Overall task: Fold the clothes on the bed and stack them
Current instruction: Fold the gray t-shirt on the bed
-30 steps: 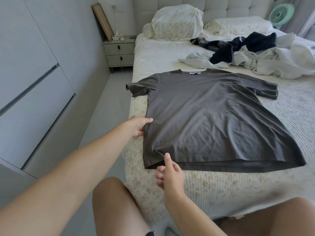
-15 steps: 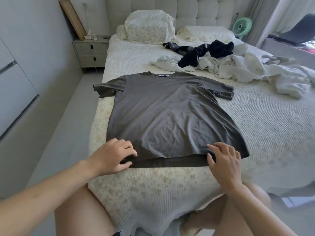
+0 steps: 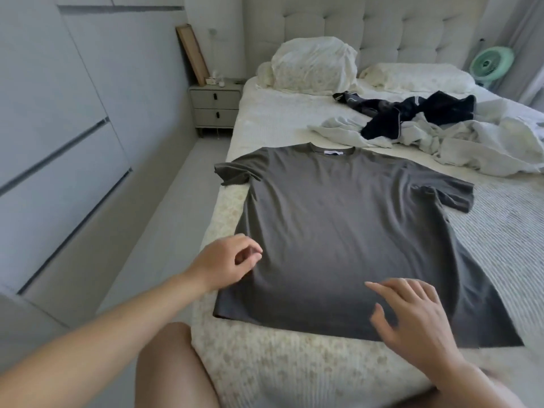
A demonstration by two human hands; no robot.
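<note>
Two hands frame the lower half of the frame, both yours. At the far left stand pale wardrobe doors; further back, upper centre-left, a nightstand sits beside the bed. Your left hand, at centre-left, hovers at the left side seam of the grey T-shirt, its fingers loosely curled and grasping nothing (whether the fingertips touch the cloth cannot be told). The T-shirt lies flat in the middle of the frame, collar toward the headboard, hem toward you, both short sleeves spread outward. Your right hand, at lower right, is spread with relaxed fingers over the shirt's lower right part near the hem, grasping nothing. In the upper right, behind the shirt, lies a heap of unfolded clothes, dark pieces on light ones, before two pillows. A green fan stands at the far right.
</note>
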